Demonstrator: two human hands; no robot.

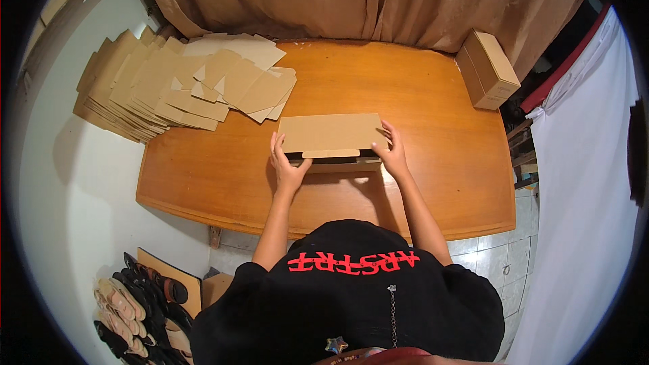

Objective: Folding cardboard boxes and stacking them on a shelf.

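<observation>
A brown cardboard box (331, 134) sits in the middle of the wooden table (419, 189), its lid nearly down. A dark gap shows between the lid's near edge, with its small tab, and the front wall. My left hand (289, 170) grips the box's left end, thumb at the front and fingers along the side. At the right end my right hand (391, 150) holds the box, with its thumb by the lid's near corner and its fingers round the side. The inside of the box is too dark to make out.
Flat cardboard blanks (145, 84) lie in a fanned stack at the far left. Closed cardboard boxes (488, 69) stand at the far right corner. Brown curtains (284, 0) hang behind the table. Several sandals and shoes (138, 304) are at the lower left.
</observation>
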